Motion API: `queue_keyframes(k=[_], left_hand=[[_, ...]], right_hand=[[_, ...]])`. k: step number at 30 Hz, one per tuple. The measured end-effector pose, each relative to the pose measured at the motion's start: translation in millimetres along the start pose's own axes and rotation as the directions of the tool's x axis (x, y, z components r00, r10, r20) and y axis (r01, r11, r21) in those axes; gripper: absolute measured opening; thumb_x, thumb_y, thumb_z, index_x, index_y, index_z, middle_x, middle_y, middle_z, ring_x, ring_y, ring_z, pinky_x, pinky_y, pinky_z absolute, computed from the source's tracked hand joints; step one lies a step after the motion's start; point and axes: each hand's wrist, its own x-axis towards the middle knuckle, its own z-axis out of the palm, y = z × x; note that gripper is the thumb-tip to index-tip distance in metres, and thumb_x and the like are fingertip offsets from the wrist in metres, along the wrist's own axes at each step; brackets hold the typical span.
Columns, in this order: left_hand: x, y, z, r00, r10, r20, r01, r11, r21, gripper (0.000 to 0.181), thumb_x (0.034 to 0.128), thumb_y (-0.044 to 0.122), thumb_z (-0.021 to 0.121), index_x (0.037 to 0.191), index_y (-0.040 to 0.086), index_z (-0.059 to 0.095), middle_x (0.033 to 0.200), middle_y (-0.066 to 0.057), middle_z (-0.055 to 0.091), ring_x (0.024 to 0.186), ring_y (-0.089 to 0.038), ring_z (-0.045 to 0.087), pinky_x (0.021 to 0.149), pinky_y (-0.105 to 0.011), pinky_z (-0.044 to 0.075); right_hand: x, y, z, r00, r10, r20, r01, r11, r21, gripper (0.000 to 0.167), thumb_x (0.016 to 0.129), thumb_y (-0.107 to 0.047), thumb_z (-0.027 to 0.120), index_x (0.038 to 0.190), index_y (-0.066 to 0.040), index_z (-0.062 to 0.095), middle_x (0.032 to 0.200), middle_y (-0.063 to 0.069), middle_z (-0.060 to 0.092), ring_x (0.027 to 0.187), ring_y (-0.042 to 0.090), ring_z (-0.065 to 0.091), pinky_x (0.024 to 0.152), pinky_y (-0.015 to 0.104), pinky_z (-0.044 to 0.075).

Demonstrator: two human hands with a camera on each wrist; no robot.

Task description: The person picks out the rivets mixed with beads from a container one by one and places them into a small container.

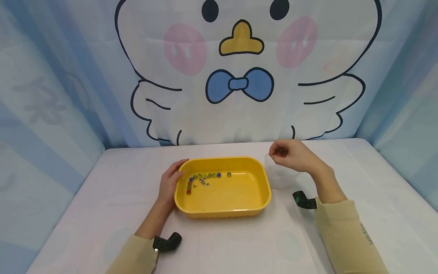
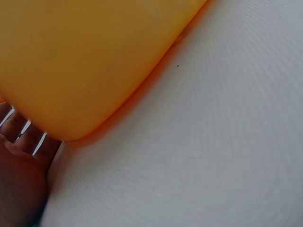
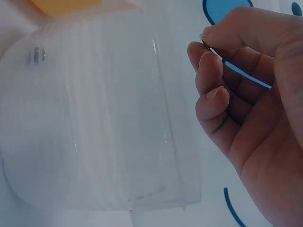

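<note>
A shallow yellow tray (image 1: 222,214) stands on the table with several glass marbles (image 1: 204,176) in it, in a bent row along its back and left. Several tiny silvery pieces (image 1: 203,182) lie inside that bend. My left hand (image 1: 167,186) holds the tray's left end, thumb at the rim and fingers (image 2: 28,137) along the outer wall. My right hand (image 1: 291,155) is over a clear plastic container (image 1: 282,177), its thumb and index finger pinching a tiny shiny piece, barely visible. A few small silvery bits (image 3: 38,56) show through the container's wall.
A white cloth (image 1: 113,194) covers the table. The clear container stands close to the tray's right end. Behind the table hangs a curtain (image 1: 239,118) with a printed cartoon figure. Both wrists carry black cameras (image 1: 167,242).
</note>
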Motion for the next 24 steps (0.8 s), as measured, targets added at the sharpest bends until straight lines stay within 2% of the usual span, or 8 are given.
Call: queue_keyframes(k=[6,13,24], left_hand=[[-0.3,0.8,0.8,1.000,-0.001,0.006,0.001,1.000,-0.005,0.047,0.0968,0.005,0.040,0.143,0.001,0.052,0.147,-0.011,0.049,0.129,-0.024,0.047,0.114,-0.034,0.035],[-1.1,0.8,0.5,1.000,-0.008,0.008,0.008,1.000,-0.022,0.047,0.0975,0.004,0.039,0.143,0.000,0.051,0.148,-0.012,0.048,0.130,-0.025,0.046,0.115,-0.037,0.033],[-0.4,0.9,0.5,1.000,-0.004,0.016,0.005,0.999,-0.033,0.047,0.0976,0.004,0.038,0.143,0.000,0.051,0.148,-0.012,0.048,0.130,-0.025,0.046,0.115,-0.037,0.034]], right_hand=[[-1.9,4.2,-3.5,0.997,0.064,0.048,-0.065,0.998,0.008,0.007,0.088,0.000,0.068,0.095,-0.002,0.069,0.084,0.004,0.061,0.077,0.025,0.055,0.066,0.029,0.052],[-2.1,7.0,-2.1,0.995,0.065,0.073,-0.068,0.997,0.040,0.007,0.089,-0.001,0.070,0.096,-0.001,0.068,0.085,0.004,0.062,0.078,0.023,0.056,0.068,0.027,0.052],[-3.6,8.0,-6.8,0.992,0.098,0.074,-0.099,0.995,0.008,0.010,0.089,-0.002,0.069,0.099,-0.001,0.068,0.086,0.005,0.061,0.080,0.024,0.054,0.069,0.029,0.051]])
